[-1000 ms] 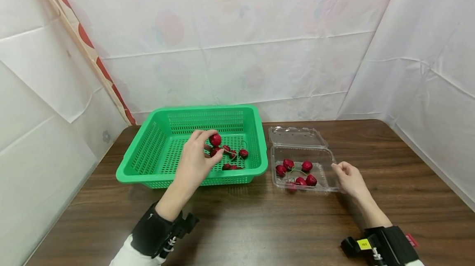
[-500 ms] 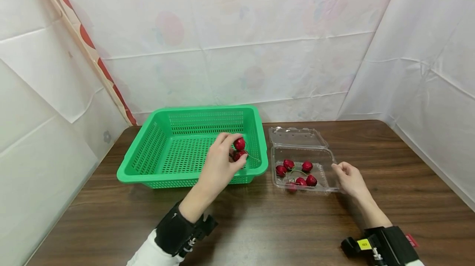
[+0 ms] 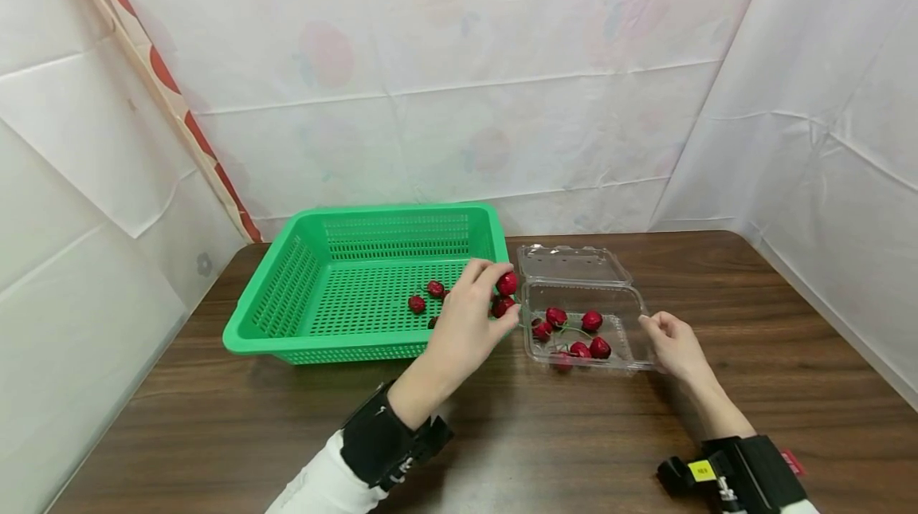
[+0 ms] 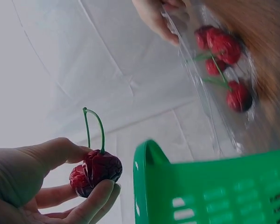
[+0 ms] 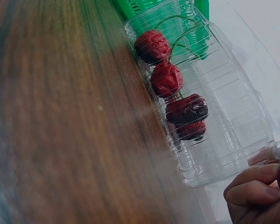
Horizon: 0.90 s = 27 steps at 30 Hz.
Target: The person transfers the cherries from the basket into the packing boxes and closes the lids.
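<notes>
My left hand (image 3: 464, 331) pinches a pair of dark red cherries (image 3: 507, 284) between thumb and fingers, over the right rim of the green basket (image 3: 251, 343). In the left wrist view these cherries (image 4: 102, 168) have wrinkled skin and joined green stems. My right hand (image 3: 677, 347) grips the right edge of a clear plastic clamshell box (image 3: 625, 348), whose lid lies back. Inside the box are several cherries (image 3: 600, 347) with green stems. In the right wrist view, curled fingers (image 5: 252, 191) hold the box's corner.
More cherries (image 3: 417, 304) lie in the basket, partly hidden behind my left hand. Basket and box stand side by side on a brown wooden table (image 3: 215, 434). White sheets (image 3: 430, 100) hang behind and at both sides.
My left hand has carried the pair of cherries rightward, from over the basket's middle to its right rim. The right hand and box have stayed put.
</notes>
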Each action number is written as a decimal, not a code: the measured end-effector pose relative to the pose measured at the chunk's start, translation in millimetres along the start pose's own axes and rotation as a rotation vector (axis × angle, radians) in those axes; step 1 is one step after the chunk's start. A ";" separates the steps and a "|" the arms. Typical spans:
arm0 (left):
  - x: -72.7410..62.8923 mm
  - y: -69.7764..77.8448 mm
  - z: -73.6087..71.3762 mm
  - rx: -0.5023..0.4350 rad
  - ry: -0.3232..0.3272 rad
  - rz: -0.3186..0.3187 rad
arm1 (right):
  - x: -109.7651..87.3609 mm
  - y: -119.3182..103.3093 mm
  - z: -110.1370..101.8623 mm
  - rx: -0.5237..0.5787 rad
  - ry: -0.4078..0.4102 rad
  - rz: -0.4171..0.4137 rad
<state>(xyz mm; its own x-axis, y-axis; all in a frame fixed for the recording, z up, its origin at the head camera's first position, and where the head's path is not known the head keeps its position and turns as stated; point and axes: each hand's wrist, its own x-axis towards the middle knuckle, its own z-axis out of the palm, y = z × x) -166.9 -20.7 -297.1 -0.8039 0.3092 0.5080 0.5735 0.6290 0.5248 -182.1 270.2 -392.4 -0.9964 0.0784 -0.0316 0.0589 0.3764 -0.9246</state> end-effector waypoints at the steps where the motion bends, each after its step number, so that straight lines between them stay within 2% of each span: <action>1: 0.7 1.9 2.3 0.001 -0.003 0.008 | -0.1 0.2 0.0 0.002 0.002 0.000; 12: 1.8 16.0 32.9 -0.001 -0.057 0.096 | 0.2 0.8 2.2 0.015 0.026 -0.014; 19: 2.1 21.9 45.5 -0.001 -0.087 0.089 | 0.3 -0.4 2.4 0.014 0.020 -0.005; 27: 6.9 23.8 66.2 0.010 -0.124 0.069 | -0.7 -1.2 1.9 0.003 0.020 -0.004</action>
<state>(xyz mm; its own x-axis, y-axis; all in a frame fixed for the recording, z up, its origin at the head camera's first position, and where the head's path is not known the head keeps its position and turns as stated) -169.2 43.7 -326.3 -0.7765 0.4370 0.4540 0.6267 0.6105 0.4842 -181.6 267.9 -392.0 -0.9953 0.0950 -0.0201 0.0544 0.3737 -0.9259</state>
